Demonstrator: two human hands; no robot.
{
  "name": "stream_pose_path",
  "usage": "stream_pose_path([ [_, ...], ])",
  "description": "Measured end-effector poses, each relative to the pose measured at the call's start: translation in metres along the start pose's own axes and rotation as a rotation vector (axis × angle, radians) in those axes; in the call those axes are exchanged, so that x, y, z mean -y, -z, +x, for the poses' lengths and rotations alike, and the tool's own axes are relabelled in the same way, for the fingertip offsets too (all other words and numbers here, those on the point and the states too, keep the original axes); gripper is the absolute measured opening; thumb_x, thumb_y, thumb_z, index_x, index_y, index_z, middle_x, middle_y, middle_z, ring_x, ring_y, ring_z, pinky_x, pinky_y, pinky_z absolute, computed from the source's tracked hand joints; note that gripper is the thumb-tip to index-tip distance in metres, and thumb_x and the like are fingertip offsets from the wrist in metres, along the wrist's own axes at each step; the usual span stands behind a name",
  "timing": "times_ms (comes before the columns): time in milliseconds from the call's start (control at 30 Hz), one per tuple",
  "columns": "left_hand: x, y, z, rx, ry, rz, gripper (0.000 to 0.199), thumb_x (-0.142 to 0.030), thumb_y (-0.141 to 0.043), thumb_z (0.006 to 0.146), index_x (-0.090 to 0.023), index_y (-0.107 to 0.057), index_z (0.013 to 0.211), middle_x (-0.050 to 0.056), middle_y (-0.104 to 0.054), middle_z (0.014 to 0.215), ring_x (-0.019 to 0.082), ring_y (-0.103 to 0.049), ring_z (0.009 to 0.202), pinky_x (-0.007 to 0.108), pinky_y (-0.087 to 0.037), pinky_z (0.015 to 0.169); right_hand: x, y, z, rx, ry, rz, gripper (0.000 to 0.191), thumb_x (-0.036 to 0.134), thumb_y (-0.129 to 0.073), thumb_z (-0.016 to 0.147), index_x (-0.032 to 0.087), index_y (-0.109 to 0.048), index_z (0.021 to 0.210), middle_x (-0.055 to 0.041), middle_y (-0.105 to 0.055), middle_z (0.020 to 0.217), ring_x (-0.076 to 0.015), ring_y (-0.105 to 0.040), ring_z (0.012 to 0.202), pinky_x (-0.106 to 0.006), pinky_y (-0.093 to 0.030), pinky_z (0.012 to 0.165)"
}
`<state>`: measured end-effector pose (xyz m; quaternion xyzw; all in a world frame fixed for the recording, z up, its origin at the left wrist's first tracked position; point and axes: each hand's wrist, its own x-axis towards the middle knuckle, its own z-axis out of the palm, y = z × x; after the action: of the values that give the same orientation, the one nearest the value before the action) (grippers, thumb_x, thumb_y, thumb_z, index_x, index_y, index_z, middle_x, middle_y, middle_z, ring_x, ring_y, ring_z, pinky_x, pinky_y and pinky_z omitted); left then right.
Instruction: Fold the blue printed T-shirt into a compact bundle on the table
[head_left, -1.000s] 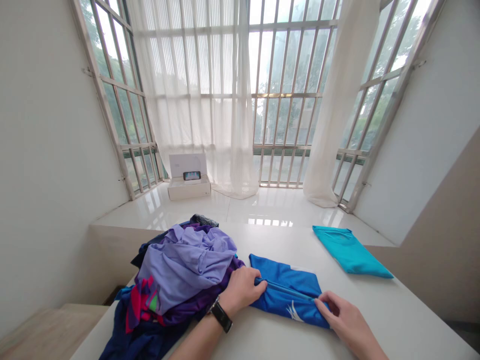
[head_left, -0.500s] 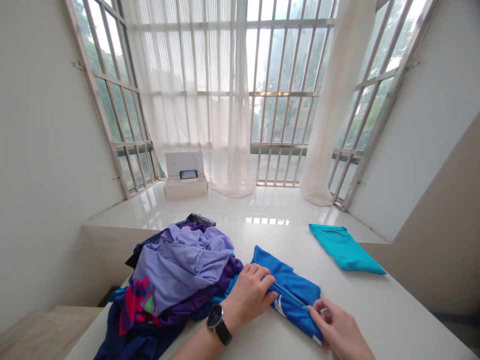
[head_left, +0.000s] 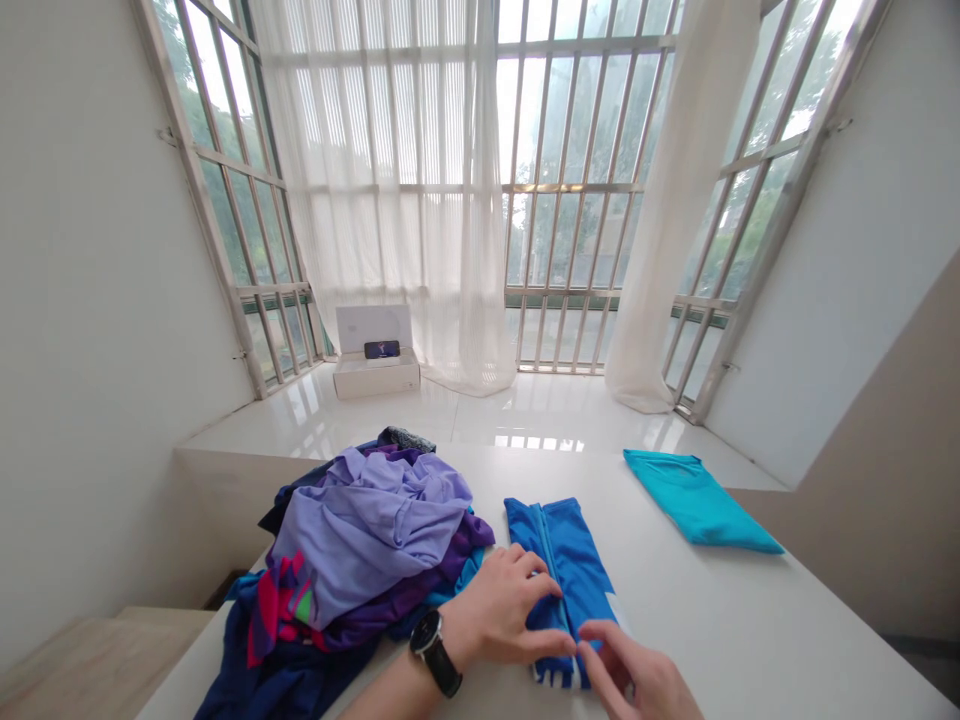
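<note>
A folded blue garment [head_left: 572, 540] with a lighter blue stripe and white patches at its near end lies flat in front of me. My left hand [head_left: 510, 608], with a black watch [head_left: 433, 645] on the wrist, rests on its near left part, fingers spread. At the near right corner is my right hand [head_left: 637, 672], its fingers bent and slightly apart, the tips touching the fabric beside my left thumb. A loose pile of clothes lies to the left, topped by a lavender garment [head_left: 375, 510]. Further right is a folded turquoise garment [head_left: 697, 500].
Everything lies on a white tabletop [head_left: 720, 620]. Behind it, a glossy sill [head_left: 465, 415] holds a white box [head_left: 377, 375] with a phone [head_left: 382, 349] leaning on it. Sheer curtains [head_left: 457, 250] hang before barred windows. A wooden surface [head_left: 90, 665] is low on the left.
The blue garment has turned clockwise, its long side now running more away from me. My right hand has moved left, closer to my left hand. The phone's screen picture differs.
</note>
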<state>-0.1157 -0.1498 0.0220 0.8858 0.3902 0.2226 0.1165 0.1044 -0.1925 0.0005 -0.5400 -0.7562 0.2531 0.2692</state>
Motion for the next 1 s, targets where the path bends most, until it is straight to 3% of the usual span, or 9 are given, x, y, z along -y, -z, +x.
stream_pose_path([
  [67, 0.002, -0.002, -0.004, 0.022, -0.066, -0.018, 0.07, -0.072, -0.075, 0.07, -0.029, -0.06, 0.124, 0.005, -0.063, 0.124, 0.029, -0.056, 0.114, 0.045, -0.042, 0.102, -0.008, 0.011, 0.008, -0.134, 0.038, -0.096, 0.036, 0.054, -0.045, 0.094, 0.028, -0.07, 0.099, -0.0053, -0.075, 0.088, -0.0201, -0.07, 0.078, -0.029, -0.055, 0.074],
  [133, 0.003, -0.004, -0.006, 0.029, -0.096, -0.023, 0.082, -0.072, -0.077, 0.067, -0.029, -0.055, 0.133, 0.007, -0.06, 0.132, 0.032, -0.051, 0.122, 0.048, -0.037, 0.109, -0.02, 0.019, 0.014, -0.169, 0.108, -0.161, 0.031, 0.049, -0.048, 0.094, 0.028, -0.072, 0.097, -0.0077, -0.074, 0.104, -0.0224, -0.07, 0.093, -0.033, -0.056, 0.084],
  [300, 0.008, 0.003, 0.0, 0.015, -0.084, 0.051, 0.068, -0.049, -0.078, 0.079, -0.029, -0.048, 0.137, 0.007, -0.053, 0.143, 0.03, -0.046, 0.131, 0.045, -0.037, 0.111, -0.035, 0.009, 0.015, -0.094, 0.182, -0.156, 0.032, 0.049, -0.048, 0.097, 0.029, -0.073, 0.097, -0.0072, -0.072, 0.103, -0.0205, -0.07, 0.094, -0.031, -0.056, 0.085],
  [433, 0.017, 0.014, 0.006, -0.07, 0.06, 0.187, 0.042, -0.026, -0.069, 0.088, -0.027, -0.055, 0.128, 0.007, -0.053, 0.142, 0.029, -0.049, 0.128, 0.045, -0.04, 0.109, -0.008, -0.008, 0.013, -0.024, 0.161, -0.101, 0.034, 0.047, -0.045, 0.098, 0.025, -0.071, 0.098, -0.0077, -0.074, 0.098, -0.0206, -0.07, 0.089, -0.03, -0.056, 0.08],
  [567, 0.021, 0.016, 0.006, -0.136, 0.273, 0.156, 0.029, -0.011, -0.049, 0.094, -0.021, -0.059, 0.119, 0.008, -0.063, 0.119, 0.022, -0.061, 0.106, 0.034, -0.048, 0.095, 0.033, -0.015, 0.021, 0.111, 0.201, -0.057, 0.028, 0.037, -0.052, 0.094, 0.022, -0.069, 0.11, -0.009, -0.075, 0.107, -0.0217, -0.071, 0.096, -0.03, -0.055, 0.087],
  [667, 0.021, 0.013, 0.005, -0.122, 0.38, 0.047, 0.021, -0.022, -0.042, 0.101, -0.019, -0.063, 0.105, 0.006, -0.069, 0.098, 0.02, -0.067, 0.087, 0.029, -0.049, 0.079, 0.044, -0.011, 0.028, 0.139, 0.248, -0.054, 0.03, 0.036, -0.053, 0.094, 0.024, -0.068, 0.117, -0.0088, -0.073, 0.117, -0.0226, -0.069, 0.105, -0.032, -0.054, 0.093],
  [800, 0.018, 0.01, 0.004, -0.099, 0.457, -0.036, 0.029, -0.046, -0.055, 0.095, -0.019, -0.063, 0.1, 0.005, -0.071, 0.087, 0.022, -0.067, 0.078, 0.03, -0.047, 0.07, 0.025, 0.001, 0.033, 0.042, 0.244, -0.151, 0.03, 0.036, -0.05, 0.095, 0.024, -0.07, 0.116, -0.0109, -0.069, 0.125, -0.0263, -0.064, 0.117, -0.041, -0.052, 0.102],
  [1000, 0.013, 0.012, 0.005, -0.036, 0.5, -0.043, 0.03, -0.046, -0.071, 0.079, -0.02, -0.066, 0.092, 0.004, -0.07, 0.083, 0.022, -0.064, 0.076, 0.029, -0.043, 0.067, -0.004, 0.007, 0.029, 0.031, 0.171, -0.296, 0.038, 0.04, -0.05, 0.095, 0.021, -0.07, 0.12, -0.0139, -0.066, 0.131, -0.0285, -0.062, 0.121, -0.046, -0.051, 0.105],
])
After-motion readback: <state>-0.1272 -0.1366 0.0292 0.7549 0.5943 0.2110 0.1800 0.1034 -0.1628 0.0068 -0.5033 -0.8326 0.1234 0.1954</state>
